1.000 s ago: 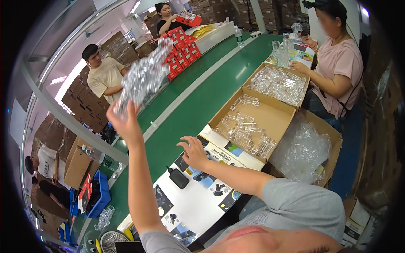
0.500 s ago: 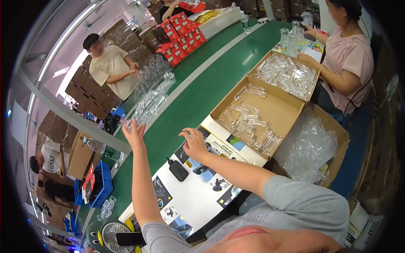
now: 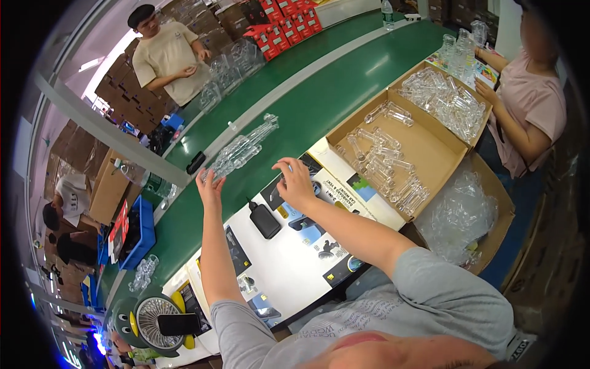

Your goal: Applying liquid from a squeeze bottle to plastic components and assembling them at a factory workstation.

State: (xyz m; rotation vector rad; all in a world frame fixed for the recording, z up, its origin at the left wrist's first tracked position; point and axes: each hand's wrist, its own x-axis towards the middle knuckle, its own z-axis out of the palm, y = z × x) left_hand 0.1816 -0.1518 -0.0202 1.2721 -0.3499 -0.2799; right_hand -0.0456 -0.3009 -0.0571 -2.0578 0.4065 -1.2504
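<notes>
My left hand [image 3: 211,192] has its thumb and fingers at the near end of a long, clear ribbed plastic piece [image 3: 236,154], perhaps several nested shells, lying aslant over the green table. The fingers appear closed on that end, though the transparent plastic hides the exact contact. My right hand [image 3: 296,186] hovers above the edge of a white printed cardboard sheet [image 3: 286,273], fingers bent and apart, holding nothing. Between my forearms a black rectangular device [image 3: 265,221] with a short stub lies on the sheet.
An open carton [image 3: 424,163] with several clear plastic tubes stands at right, beside a fuller carton [image 3: 442,101] and crumpled clear bags [image 3: 458,215]. Lower left are a penguin-shaped fan [image 3: 153,320] with a phone and a blue bin [image 3: 142,234]. Co-workers stand across and at right.
The view has shifted. My left hand has drawn the clear plastic piece nearer, away from the clear pile by the co-worker opposite. My right hand stays raised and open.
</notes>
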